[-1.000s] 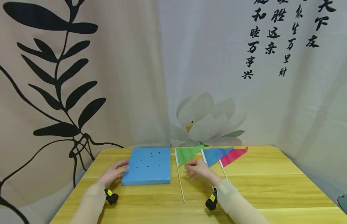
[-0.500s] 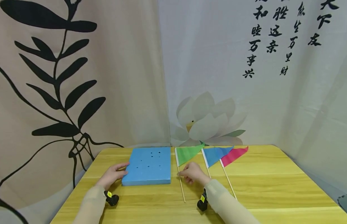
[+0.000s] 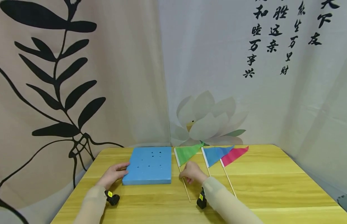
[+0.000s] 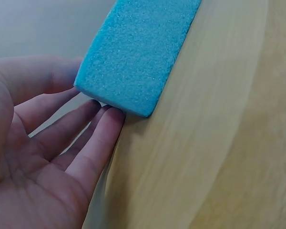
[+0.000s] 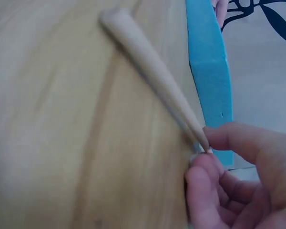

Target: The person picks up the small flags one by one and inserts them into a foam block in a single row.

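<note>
A blue foam block (image 3: 148,174) with several small holes in its top lies on the table. My left hand (image 3: 112,175) rests against its left side, fingers fairly straight; in the left wrist view the fingertips touch the block's side (image 4: 138,52). The green pennant flag (image 3: 188,153) lies right of the block. My right hand (image 3: 193,173) pinches its thin wooden stick between thumb and fingers, below the cloth. The right wrist view shows the stick (image 5: 157,76) running out from the pinch, low over the wood.
To the right lie a blue pennant flag (image 3: 216,155) and a red pennant flag (image 3: 233,156), partly overlapping, their sticks pointing toward me. The wooden table (image 3: 274,186) ends at a printed curtain (image 3: 128,93) behind.
My right hand has moved left from over the blue flag to the green flag's stick and grips it. The stick's lower end has swung slightly right. The left hand stays at the block.
</note>
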